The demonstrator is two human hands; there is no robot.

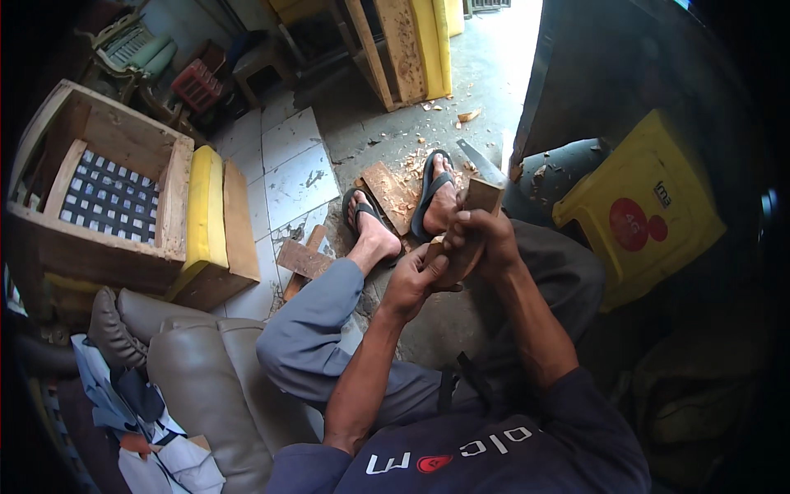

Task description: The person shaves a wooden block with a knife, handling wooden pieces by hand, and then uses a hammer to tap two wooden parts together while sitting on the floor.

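From my remote post I have a wood piece (pixel 483 196) between my left grip (pixel 414 285) and right grip (pixel 487 237), just right of the frame's centre. Above them in view, a board (pixel 381 183) lies between the feet (pixel 374 237), shavings (pixel 414 169) on and around it. A chair frame (pixel 174 198) stands at the left, a padded seat (pixel 206 375) below it, cloths (pixel 148 428) on the seat's left; a stool (pixel 671 193) is at the right.
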